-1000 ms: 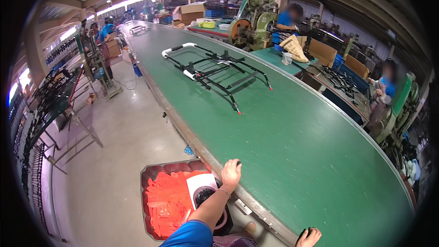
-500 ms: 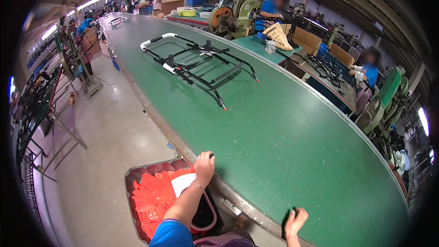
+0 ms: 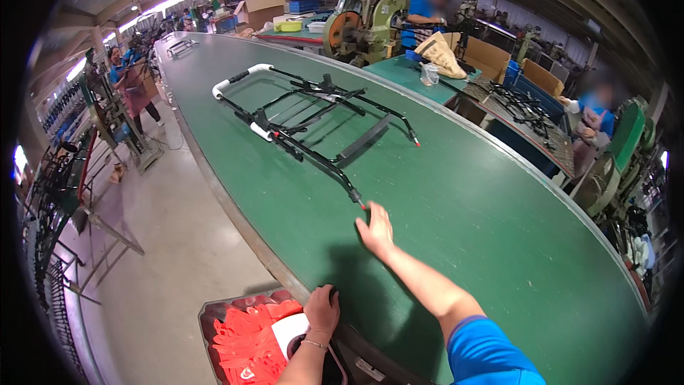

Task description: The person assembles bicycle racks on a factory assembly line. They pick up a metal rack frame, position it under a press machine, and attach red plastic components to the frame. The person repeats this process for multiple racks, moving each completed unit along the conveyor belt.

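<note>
A folding frame of black tubes with white foam sleeves lies on the green conveyor belt. My right hand is stretched out over the belt, thumb apart from the fingers. Its fingertips are at the red-tipped end of the frame's nearest leg; whether they touch it I cannot tell. At the belt's near edge my left hand is closed around a small black part, mostly hidden by the fingers. Just below that hand stands a dark bin with red flat strips and a white piece.
Farther up the belt lies another frame. Across the belt, two people work beside a green press and a bench of black parts. Another person stands at the left, near machines and a metal rack.
My right hand has reached forward and left from the belt's near edge to the frame's leg. My left hand appears lower in view. The frame now appears closer.
</note>
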